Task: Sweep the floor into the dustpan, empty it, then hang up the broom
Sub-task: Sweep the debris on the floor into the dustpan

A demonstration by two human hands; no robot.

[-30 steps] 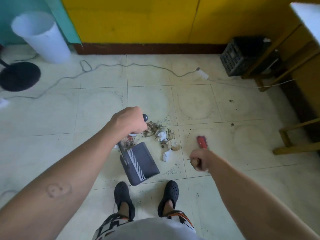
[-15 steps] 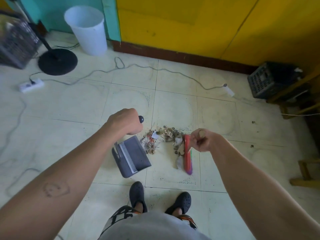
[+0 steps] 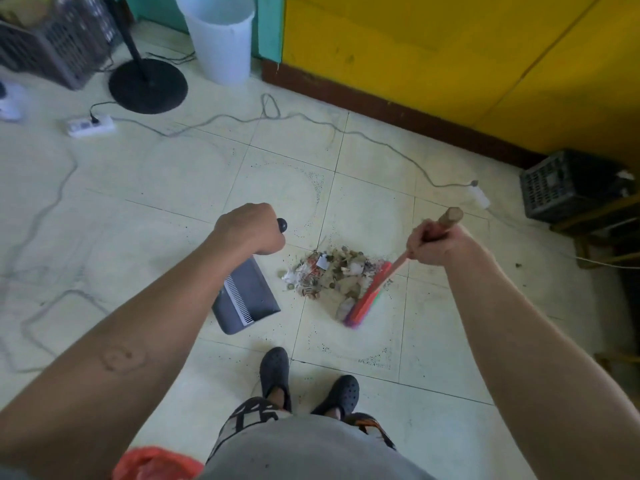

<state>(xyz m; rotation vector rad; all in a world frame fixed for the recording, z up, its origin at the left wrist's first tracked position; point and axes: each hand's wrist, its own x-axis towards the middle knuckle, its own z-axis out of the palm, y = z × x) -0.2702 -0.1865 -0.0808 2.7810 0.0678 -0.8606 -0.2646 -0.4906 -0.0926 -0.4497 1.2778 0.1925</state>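
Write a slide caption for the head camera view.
Sweeping up: left hand holds a grey dustpan, right hand holds a red broom against a litter pile on the tiled floor.

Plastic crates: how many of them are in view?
2. The grey crate stands at the far left, beside the black round stand base. The black crate stands at the far right, near the yellow wall. More may lie outside the view.
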